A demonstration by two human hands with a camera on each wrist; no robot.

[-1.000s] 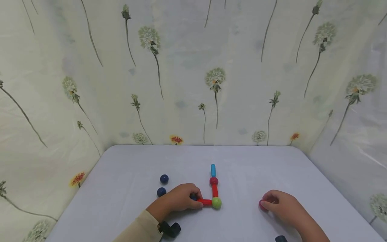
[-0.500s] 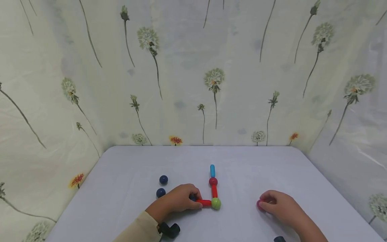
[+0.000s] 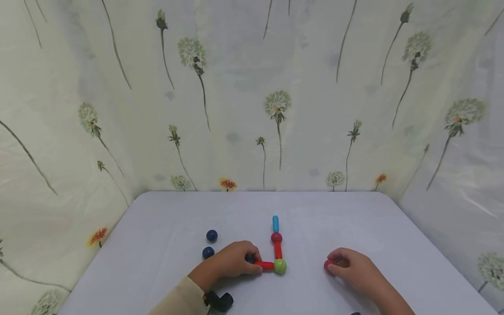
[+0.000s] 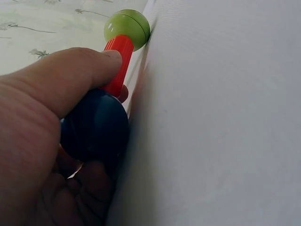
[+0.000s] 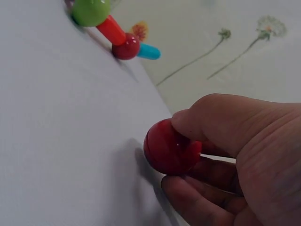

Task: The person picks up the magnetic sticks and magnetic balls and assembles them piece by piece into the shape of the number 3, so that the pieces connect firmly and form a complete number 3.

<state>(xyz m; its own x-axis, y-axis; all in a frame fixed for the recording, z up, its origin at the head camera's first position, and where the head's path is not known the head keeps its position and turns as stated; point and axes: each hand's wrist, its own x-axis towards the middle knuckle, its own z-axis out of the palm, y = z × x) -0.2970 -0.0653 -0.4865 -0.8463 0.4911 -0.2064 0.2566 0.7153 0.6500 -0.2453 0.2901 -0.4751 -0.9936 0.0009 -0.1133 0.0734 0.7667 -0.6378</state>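
Head view: left hand [image 3: 232, 261] grips red rod [image 3: 267, 265], right hand [image 3: 353, 267] pinches red ball [image 3: 327, 265].

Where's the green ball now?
In the head view, the green ball sits on the table between the left hand and right hand, nearer the left, where two red rods meet.

Beige sleeve [image 3: 181, 298], black wrist camera [image 3: 221, 302]

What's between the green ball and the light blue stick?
A red stick nearest the green ball, then a red ball; the head view shows both.
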